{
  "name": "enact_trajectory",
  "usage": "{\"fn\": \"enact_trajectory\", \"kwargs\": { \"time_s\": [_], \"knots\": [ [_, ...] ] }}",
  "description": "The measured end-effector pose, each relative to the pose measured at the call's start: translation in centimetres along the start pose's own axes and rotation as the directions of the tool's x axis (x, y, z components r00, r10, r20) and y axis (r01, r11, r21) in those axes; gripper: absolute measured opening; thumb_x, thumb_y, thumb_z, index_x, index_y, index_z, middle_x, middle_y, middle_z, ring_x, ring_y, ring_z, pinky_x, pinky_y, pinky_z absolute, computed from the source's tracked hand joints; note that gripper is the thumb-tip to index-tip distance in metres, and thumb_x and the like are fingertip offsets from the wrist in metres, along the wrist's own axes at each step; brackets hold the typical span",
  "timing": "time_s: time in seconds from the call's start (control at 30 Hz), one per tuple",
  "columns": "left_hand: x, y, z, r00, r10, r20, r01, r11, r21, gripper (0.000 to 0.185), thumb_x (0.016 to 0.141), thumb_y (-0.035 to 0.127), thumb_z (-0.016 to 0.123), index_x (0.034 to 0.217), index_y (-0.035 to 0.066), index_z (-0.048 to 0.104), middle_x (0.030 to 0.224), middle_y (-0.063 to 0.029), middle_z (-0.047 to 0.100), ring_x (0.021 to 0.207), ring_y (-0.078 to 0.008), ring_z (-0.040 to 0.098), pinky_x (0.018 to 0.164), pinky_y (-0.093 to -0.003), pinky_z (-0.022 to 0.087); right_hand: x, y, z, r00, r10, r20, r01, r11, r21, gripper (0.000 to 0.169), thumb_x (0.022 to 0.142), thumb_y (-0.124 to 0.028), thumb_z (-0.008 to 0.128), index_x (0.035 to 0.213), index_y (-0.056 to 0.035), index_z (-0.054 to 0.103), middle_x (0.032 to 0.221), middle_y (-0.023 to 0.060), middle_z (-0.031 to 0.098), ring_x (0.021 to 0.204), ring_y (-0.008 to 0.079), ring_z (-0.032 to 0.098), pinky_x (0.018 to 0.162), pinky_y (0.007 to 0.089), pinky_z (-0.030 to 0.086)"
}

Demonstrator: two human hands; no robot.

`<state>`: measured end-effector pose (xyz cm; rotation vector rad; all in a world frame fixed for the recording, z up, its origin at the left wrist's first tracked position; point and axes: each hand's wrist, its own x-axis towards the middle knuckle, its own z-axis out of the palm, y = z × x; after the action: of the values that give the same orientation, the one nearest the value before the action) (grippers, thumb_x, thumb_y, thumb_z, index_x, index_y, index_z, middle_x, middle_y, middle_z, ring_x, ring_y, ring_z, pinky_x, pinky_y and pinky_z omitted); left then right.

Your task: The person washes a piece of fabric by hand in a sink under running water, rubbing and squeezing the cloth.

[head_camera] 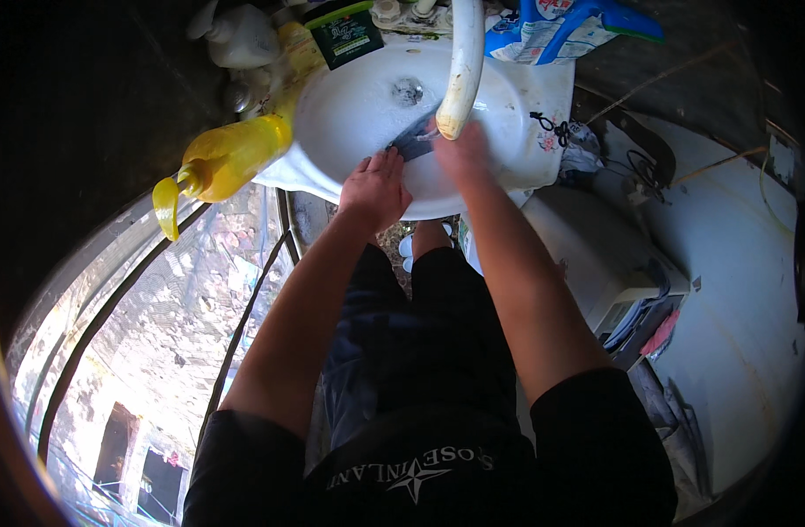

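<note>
A dark grey wet item, apparently cloth (412, 146), lies in the white ceramic washbasin (336, 118). At the basin's front rim, my left hand (376, 188) presses the near end of the cloth with its fingertips, back of the hand up. My right hand (467, 155) is motion-blurred at the cloth's right side. A white curved spout (465, 72) hangs over that hand and hides part of it, so its grip on the cloth is unclear. Water wets the bowl around the drain (408, 91).
A yellow pump bottle (234, 158) leans out on the left, near a white pump bottle (241, 36). A dark green packet (344, 34) lies on the back rim. Blue-and-white packaging (541, 29) stands back right. Black cord (550, 125) rests on the right ledge.
</note>
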<state>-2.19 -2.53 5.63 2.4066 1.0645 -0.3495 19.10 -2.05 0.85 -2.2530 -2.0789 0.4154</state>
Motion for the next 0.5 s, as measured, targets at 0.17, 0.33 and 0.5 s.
{"fn": "enact_trajectory", "kwargs": {
  "time_s": [0.17, 0.33, 0.5],
  "knots": [
    [0.3, 0.0, -0.3, 1.000, 0.015, 0.014, -0.014, 0.996, -0.090, 0.064, 0.095, 0.031, 0.056, 0.151, 0.001, 0.048, 0.159, -0.0163, 0.049, 0.143, -0.0303, 0.049, 0.118, -0.0421, 0.042, 1.4, 0.6, -1.1, 0.992, 0.112, 0.054, -0.119, 0.981, 0.156, 0.021, 0.101, -0.026, 0.060, 0.101, -0.0057, 0.066, 0.102, 0.0173, 0.069, 0.097, 0.0374, 0.067, 0.086, 0.0512, 0.054],
    [0.2, 0.0, -1.1, 1.000, 0.017, 0.003, -0.016, 0.985, -0.172, 0.071, 0.098, 0.033, 0.054, 0.158, 0.000, 0.035, 0.165, -0.0203, 0.038, 0.142, -0.0329, 0.050, 0.118, -0.0451, 0.043, -0.4, -3.8, -0.3, 0.982, -0.038, 0.187, -0.018, 0.957, 0.291, 0.030, 0.104, -0.030, 0.055, 0.109, -0.0027, 0.068, 0.104, 0.0235, 0.071, 0.102, 0.0454, 0.068, 0.088, 0.0554, 0.055],
    [0.6, 0.7, -3.4, 0.991, -0.020, 0.130, 0.042, 0.984, -0.172, 0.073, 0.097, 0.035, 0.054, 0.158, 0.000, 0.036, 0.167, -0.0227, 0.033, 0.146, -0.0340, 0.047, 0.121, -0.0450, 0.039, 0.0, -2.5, 0.4, 0.929, 0.023, 0.370, -0.154, 0.932, 0.329, 0.027, 0.103, -0.032, 0.056, 0.107, -0.0060, 0.062, 0.104, 0.0213, 0.072, 0.099, 0.0449, 0.068, 0.088, 0.0531, 0.054]
  ]
}}
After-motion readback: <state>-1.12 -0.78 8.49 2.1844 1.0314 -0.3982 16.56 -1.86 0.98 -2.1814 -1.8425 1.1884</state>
